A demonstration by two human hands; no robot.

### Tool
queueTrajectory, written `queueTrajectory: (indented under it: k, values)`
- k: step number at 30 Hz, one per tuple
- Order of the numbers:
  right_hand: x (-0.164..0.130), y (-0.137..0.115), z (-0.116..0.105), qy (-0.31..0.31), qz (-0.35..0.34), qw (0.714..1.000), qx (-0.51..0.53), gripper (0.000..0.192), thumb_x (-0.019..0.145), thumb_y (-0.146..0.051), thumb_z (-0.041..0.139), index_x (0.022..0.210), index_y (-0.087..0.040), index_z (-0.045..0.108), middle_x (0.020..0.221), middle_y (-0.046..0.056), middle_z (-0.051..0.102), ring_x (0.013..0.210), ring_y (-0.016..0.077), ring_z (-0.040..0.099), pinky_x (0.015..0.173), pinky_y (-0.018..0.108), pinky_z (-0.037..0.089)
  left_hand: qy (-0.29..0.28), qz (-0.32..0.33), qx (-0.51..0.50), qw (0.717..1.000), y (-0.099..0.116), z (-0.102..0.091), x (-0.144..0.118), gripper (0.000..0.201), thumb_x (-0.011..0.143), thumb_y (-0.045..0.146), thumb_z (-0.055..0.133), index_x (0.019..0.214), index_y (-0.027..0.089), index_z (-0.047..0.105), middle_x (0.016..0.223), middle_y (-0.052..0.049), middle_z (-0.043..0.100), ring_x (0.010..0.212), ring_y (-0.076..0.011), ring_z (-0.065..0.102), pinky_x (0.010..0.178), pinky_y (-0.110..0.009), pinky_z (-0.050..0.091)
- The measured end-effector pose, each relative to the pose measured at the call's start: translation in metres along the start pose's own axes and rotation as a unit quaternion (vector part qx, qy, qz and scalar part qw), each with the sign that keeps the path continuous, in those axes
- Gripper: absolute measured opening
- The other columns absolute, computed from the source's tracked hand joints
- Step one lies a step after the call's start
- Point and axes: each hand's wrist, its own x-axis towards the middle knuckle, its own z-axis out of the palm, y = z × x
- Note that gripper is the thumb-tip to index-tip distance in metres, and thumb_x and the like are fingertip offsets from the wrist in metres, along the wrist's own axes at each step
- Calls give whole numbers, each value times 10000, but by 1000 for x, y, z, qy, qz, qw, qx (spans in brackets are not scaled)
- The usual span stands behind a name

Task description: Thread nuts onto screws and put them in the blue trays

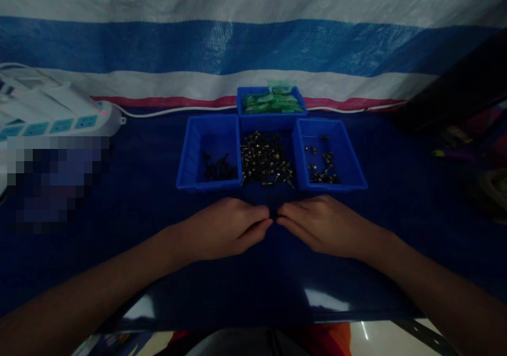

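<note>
My left hand (233,228) and my right hand (319,224) meet fingertip to fingertip just in front of the blue bins. Both are closed in a pinch; a small dark bit shows between them, too dim to name. Beyond my fingers lies a pile of small dark metal screws or bolts (266,158) on the table. The left blue bin (184,155) holds several dark screw-like pieces (222,170). In the right blue bin (354,160) are scattered small metal pieces (325,174), some with a shiny head.
A third blue bin (273,118) with green packets (273,101) stands behind the pile. At the left is a white power strip (113,118) with a red light, its white cable (158,113) running along the back. A striped sheet (214,47) hangs behind the dark blue table (222,292).
</note>
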Motion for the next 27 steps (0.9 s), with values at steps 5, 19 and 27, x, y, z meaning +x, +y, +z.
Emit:
queueTrajectory:
  k: [5, 19, 27]
  values:
    - [1, 2, 0, -7, 12, 1000, 3, 258, 922, -293, 318, 806, -168, 512, 680, 9, 586, 611, 116, 548, 575, 247, 351, 97, 26, 165, 981, -5, 12, -1, 240, 887, 257, 348, 722, 156, 491, 601, 19, 538, 512, -89, 520, 471, -209, 351]
    - [-1, 1, -3, -20, 11, 999, 28, 249, 926, -292, 314, 834, -172, 513, 699, 9, 593, 638, 118, 561, 590, 245, 360, 146, 57, 134, 978, -11, 13, -2, 201, 891, 268, 390, 837, 156, 548, 667, 14, 550, 584, -81, 530, 507, -194, 394]
    - [1, 1, 2, 15, 1, 999, 40, 257, 930, -284, 306, 799, -166, 492, 654, -8, 551, 564, 92, 518, 533, 225, 334, 202, 108, 79, 970, -9, 13, -1, 161, 880, 220, 443, 998, 178, 544, 923, -14, 594, 821, -88, 561, 734, -185, 458]
